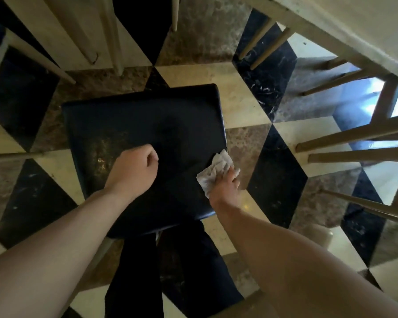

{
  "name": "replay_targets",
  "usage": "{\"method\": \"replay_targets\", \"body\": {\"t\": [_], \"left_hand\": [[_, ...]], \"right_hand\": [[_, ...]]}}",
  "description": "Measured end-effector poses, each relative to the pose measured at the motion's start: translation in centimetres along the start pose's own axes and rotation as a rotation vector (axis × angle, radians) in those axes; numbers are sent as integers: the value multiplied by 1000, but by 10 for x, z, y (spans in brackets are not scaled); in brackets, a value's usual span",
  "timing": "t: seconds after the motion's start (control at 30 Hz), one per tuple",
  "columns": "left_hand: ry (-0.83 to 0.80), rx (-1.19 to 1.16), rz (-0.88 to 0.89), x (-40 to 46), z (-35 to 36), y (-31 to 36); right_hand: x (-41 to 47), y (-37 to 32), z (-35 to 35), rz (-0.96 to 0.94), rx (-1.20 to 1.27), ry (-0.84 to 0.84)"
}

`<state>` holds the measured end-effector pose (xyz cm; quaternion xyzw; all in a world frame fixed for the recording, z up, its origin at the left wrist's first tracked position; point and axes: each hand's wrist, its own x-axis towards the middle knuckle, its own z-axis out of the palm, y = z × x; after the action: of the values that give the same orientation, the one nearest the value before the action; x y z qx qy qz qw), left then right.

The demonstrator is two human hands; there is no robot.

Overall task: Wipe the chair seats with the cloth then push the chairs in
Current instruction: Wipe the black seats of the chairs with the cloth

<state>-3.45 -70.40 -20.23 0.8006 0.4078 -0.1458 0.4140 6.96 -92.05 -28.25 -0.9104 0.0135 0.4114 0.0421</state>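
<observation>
Cloth (213,174) in right grip (225,187), dark chair seat (147,120); left grip (133,171) fisted empty; checkered marble floor (246,106)

Illumination was dim and warm overall. Daylight entered from the upper right, producing blue-white glare on the polished floor (359,104). The dark seat (147,125) showed little surface detail. Wide-angle distortion curved lines near the edges; focus was soft throughout.

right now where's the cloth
In the head view, the cloth is in the right hand, on the right edge of the dark chair seat.
</observation>
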Motion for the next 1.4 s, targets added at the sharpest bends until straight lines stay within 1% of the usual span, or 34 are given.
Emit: {"method": "replay_targets", "body": {"t": [0.1, 0.17, 0.2, 0.27, 0.4, 0.47, 0.53, 0.63, 0.7, 0.77, 0.87, 0.93, 1.0, 1.07, 1.13, 1.2, 1.23, 1.27, 1.33, 1.37, 1.4], "left_hand": [[-177, 155, 41, -7, 11, 1], [-295, 243, 45, -9, 18, 1], [-327, 289, 46, -8, 21, 1], [-339, 361, 59, -7, 24, 0], [-357, 413, 75, -9, 31, -10], [-375, 417, 78, -14, 32, -14], [-385, 414, 84, -20, 34, -18], [-403, 427, 80, -29, 33, -24], [-415, 443, 72, -34, 31, -28], [-422, 443, 69, -37, 27, -34], [-408, 441, 66, -37, 19, -44], [-403, 441, 61, -36, 13, -51], [-406, 439, 50, -37, 10, -56], [-403, 430, 45, -38, 8, -61], [-399, 414, 48, -39, 8, -62], [-390, 400, 50, -40, 8, -62], [-388, 393, 53, -40, 9, -62], [-384, 383, 55, -40, 9, -62], [-378, 363, 55, -39, 11, -61], [-376, 352, 58, -39, 11, -61], [-372, 337, 60, -38, 11, -60]], "right_hand": [[-10, -4, 11, 88, -95, -25], [-6, -12, 7, 136, -57, 1], [0, -14, 3, 144, -32, 25], [10, -14, -2, 112, -34, 82], [15, -1, 6, -53, -31, 218], [11, 2, 15, -21, -30, 233], [6, 6, 22, -2, -106, 241], [-5, 6, 32, -52, -289, 248], [-13, 4, 42, -24, -365, 223], [-23, -3, 53, 72, -299, 182], [-47, -18, 77, 233, -88, 143], [-65, -25, 95, 353, 168, 116], [-79, -28, 106, 479, 424, 52], [-83, -26, 108, 546, 591, 27], [-74, -17, 99, 585, 632, 41], [-65, -9, 89, 588, 703, 7], [-62, -9, 82, 587, 699, -3], [-58, -9, 77, 597, 678, 54], [-54, -19, 65, 640, 652, 237], [-52, -25, 64, 640, 634, 285], [-54, -32, 65, 620, 597, 293]]}}
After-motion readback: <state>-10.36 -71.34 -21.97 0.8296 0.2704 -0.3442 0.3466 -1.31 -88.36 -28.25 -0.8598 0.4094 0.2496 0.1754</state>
